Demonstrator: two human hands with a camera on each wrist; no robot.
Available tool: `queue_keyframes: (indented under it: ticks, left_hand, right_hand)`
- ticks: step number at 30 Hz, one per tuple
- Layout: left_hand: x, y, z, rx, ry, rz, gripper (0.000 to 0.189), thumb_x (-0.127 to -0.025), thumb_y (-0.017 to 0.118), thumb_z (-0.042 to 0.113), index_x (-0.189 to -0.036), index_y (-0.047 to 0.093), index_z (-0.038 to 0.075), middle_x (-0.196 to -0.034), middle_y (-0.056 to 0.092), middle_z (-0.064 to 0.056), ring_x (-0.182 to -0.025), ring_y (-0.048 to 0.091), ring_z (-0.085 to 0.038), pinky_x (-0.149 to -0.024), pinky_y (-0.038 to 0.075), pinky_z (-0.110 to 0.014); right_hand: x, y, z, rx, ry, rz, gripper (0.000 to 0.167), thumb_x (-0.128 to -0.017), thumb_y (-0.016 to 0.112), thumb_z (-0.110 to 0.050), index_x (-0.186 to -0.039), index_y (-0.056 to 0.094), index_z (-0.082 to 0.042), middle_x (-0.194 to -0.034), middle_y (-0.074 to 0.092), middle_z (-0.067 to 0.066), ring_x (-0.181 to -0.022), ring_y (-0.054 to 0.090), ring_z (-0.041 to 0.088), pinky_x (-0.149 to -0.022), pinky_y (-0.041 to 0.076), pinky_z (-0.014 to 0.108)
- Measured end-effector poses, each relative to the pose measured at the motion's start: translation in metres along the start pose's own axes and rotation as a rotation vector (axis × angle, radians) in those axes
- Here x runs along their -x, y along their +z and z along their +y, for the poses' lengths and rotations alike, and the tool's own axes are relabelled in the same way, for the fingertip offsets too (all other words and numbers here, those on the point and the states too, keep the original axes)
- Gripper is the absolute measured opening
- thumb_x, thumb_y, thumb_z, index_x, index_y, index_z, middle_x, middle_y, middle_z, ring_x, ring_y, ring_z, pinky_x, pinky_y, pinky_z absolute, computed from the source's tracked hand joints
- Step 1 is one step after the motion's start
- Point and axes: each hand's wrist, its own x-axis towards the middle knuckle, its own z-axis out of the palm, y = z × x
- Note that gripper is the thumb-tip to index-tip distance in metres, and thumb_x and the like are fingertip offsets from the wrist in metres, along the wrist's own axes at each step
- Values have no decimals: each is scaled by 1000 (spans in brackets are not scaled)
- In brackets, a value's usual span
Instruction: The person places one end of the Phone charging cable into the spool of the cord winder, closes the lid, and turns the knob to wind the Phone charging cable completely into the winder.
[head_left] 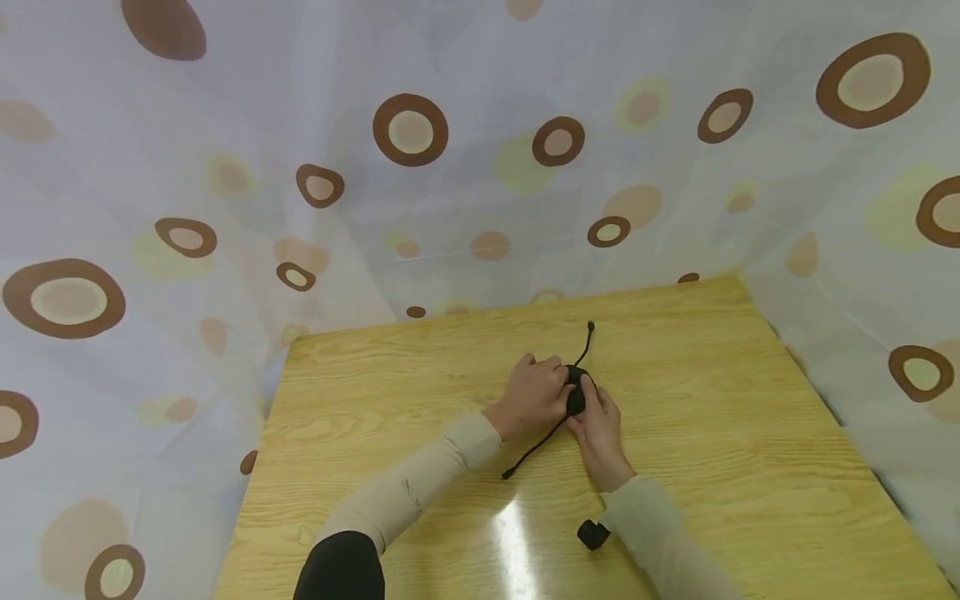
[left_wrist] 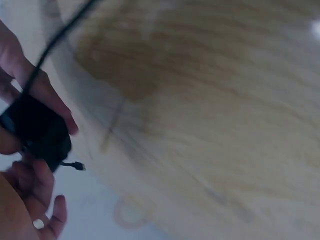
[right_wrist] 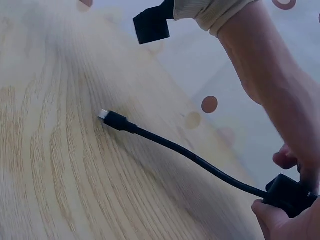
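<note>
Both hands hold a black charging cable with a thick casing (head_left: 576, 402) partway along it, above the wooden table. My left hand (head_left: 531, 393) has its fingers curled against the casing's left side. From the other side my right hand (head_left: 602, 429) grips it, thumb laid over the front. One cable end (head_left: 588, 335) sticks out toward the far edge, the other (head_left: 536, 450) toward the near left. A small metal-tipped plug (right_wrist: 114, 120) shows clearly in the right wrist view. In the left wrist view, fingers surround the casing (left_wrist: 40, 130) and partly cover it.
The wood-grain table (head_left: 375, 400) stands against a pale curtain (head_left: 480, 192) printed with brown and yellow circles, which also hangs at both sides. A small black camera (head_left: 592, 534) sits by the right cuff. Light glares on the table near the front.
</note>
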Motion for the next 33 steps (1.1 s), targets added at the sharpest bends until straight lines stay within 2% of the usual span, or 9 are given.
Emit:
queue_keyframes:
  ticks: [4,8,14,18,20,22,27,30,33]
  left_hand:
    - [-1,-2,18,127,-241,-17,28,-100,65,28,-77,72,15,-73,68,2,-59,60,-13,-59,45,-26]
    - [-5,-6,29,248,-415,-63,35,-98,62,24,-65,64,15,-61,62,-1,-47,51,-14,-43,36,-24]
    - [-12,-6,33,403,-531,-87,40,-95,59,23,-57,48,19,-50,43,3,-40,38,-12,-38,26,-23]
    - [-14,-7,31,455,-538,-122,40,-93,61,21,-56,46,19,-49,41,4,-39,37,-11,-37,26,-22]
    - [-15,-8,26,444,-483,-164,41,-97,61,22,-59,46,19,-52,42,5,-42,37,-9,-39,28,-21]
    - [-14,-8,18,399,-361,-186,38,-104,60,24,-66,55,18,-60,54,5,-49,47,-8,-45,36,-20]
    - [-6,-10,-7,92,76,-114,16,-107,64,30,-113,75,21,-105,72,5,-87,69,-7,-77,55,-25]
    - [-2,-10,-19,-116,291,-44,27,-104,69,30,-131,71,28,-119,67,7,-103,68,-8,-86,55,-27]
    - [1,-8,-27,-228,431,-7,31,-105,68,27,-136,69,30,-129,66,7,-111,64,-9,-87,53,-26]
  right_hand:
    - [-1,2,4,-45,-29,36,48,-111,47,-49,-141,52,-12,-100,68,-16,-83,65,-1,-75,53,19]
    - [0,7,7,-35,-56,87,46,-110,50,-49,-136,56,-12,-91,68,-18,-80,65,-1,-73,53,18]
    - [-1,18,16,-164,-163,167,38,-111,52,-41,-136,55,-12,-102,68,-15,-92,66,-2,-80,54,15]
    - [-4,16,19,-160,-158,174,30,-110,52,-42,-123,57,-15,-90,66,-15,-79,61,0,-72,51,17]
    - [-5,10,18,-123,-125,167,31,-110,52,-45,-121,58,-17,-85,65,-17,-72,57,0,-69,48,18]
    - [-5,4,16,-70,-75,142,41,-109,50,-51,-130,58,-17,-96,66,-14,-75,58,0,-71,49,19]
    - [-1,-7,10,-9,-20,63,65,-109,45,-57,-158,41,-15,-150,50,4,-103,66,-2,-94,57,22]
    - [0,-9,9,-10,-25,37,65,-109,45,-57,-159,40,-15,-152,50,6,-104,69,-3,-101,58,28]
    - [0,-11,9,-15,-17,23,65,-109,47,-56,-158,41,-13,-147,54,4,-103,71,-3,-101,59,29]
